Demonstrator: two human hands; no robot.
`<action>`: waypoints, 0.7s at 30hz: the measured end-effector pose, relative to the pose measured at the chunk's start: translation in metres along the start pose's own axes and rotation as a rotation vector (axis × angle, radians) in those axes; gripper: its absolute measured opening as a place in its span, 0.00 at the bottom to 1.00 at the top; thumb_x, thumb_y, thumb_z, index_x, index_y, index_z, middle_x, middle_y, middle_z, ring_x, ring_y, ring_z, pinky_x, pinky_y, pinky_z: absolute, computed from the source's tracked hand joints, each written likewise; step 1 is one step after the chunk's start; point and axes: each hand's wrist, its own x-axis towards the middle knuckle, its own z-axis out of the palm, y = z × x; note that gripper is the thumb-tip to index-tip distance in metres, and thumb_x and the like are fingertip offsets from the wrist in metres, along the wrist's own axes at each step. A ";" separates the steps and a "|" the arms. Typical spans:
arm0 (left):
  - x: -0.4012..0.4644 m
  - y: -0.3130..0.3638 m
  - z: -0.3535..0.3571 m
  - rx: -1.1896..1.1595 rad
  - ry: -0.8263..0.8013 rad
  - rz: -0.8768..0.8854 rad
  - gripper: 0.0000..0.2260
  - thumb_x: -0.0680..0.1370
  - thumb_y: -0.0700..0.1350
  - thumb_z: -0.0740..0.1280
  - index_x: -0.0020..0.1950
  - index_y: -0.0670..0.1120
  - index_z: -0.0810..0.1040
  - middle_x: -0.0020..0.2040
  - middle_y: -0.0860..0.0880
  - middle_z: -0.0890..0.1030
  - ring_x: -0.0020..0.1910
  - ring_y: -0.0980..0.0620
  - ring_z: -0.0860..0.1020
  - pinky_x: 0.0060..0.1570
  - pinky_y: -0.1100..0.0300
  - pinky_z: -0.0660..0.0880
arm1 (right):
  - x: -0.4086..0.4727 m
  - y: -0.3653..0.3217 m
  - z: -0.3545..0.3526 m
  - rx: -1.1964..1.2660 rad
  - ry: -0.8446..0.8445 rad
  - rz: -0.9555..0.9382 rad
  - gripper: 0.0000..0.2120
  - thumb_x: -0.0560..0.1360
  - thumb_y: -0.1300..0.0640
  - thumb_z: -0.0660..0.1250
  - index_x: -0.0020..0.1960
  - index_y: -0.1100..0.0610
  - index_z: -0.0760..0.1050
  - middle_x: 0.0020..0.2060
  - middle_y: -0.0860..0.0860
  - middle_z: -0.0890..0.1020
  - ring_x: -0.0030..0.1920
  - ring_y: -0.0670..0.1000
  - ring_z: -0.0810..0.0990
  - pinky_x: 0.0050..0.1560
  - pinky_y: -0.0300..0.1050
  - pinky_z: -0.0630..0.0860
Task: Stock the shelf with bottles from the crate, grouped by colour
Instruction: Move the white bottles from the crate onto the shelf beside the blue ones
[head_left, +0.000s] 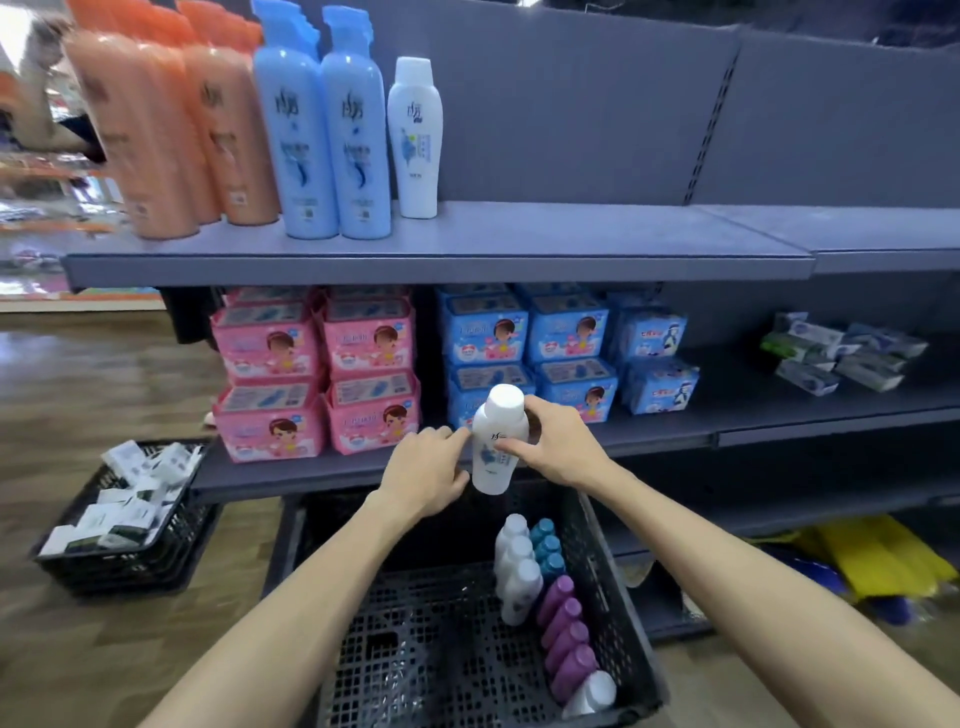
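- Closest to us sits the black lattice crate (613, 597), and along its right wall we see a row of bottles lying packed together: white ones (517, 571) at the far end, small teal ones (546, 545) beside them, purple ones (566, 639) nearer, and one more white bottle (592, 693) in the near corner.
- Above the crate we hold a white bottle (496, 441) in both hands; it stands nearly upright, long axis vertical, cap up and base down, label facing us.
- Our right hand (558, 441) wraps the bottle's right side, thumb across the label.
- Our left hand (428, 470) pinches its left edge with curled fingertips.
- On the top shelf (571, 244) stand orange bottles (176, 140) at the left, then two blue bottles (327, 140), then a single white bottle (414, 137), all upright.
- On the shelf below we see pink packs (317, 374) stacked beside blue packs (530, 353).
- At the left, on the floor, a second black crate (124, 561) holds small white boxes (130, 493).
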 end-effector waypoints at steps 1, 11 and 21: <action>0.002 -0.001 -0.005 -0.003 0.016 0.004 0.20 0.74 0.48 0.64 0.65 0.47 0.71 0.49 0.46 0.78 0.49 0.42 0.76 0.45 0.51 0.70 | 0.002 -0.003 -0.003 0.001 0.004 -0.006 0.22 0.71 0.46 0.75 0.61 0.53 0.75 0.50 0.44 0.82 0.48 0.44 0.80 0.48 0.38 0.76; 0.032 -0.008 -0.061 0.052 0.100 0.015 0.13 0.75 0.48 0.63 0.58 0.45 0.73 0.49 0.46 0.78 0.49 0.43 0.76 0.44 0.52 0.67 | 0.034 -0.037 -0.040 0.018 0.066 -0.091 0.21 0.71 0.46 0.75 0.61 0.52 0.76 0.49 0.44 0.82 0.49 0.44 0.80 0.51 0.44 0.78; 0.057 -0.021 -0.130 0.126 0.260 0.019 0.16 0.75 0.50 0.61 0.62 0.49 0.71 0.50 0.49 0.77 0.51 0.45 0.77 0.41 0.53 0.72 | 0.071 -0.084 -0.098 0.016 0.117 -0.198 0.21 0.71 0.46 0.75 0.61 0.53 0.78 0.50 0.47 0.84 0.49 0.47 0.82 0.52 0.47 0.79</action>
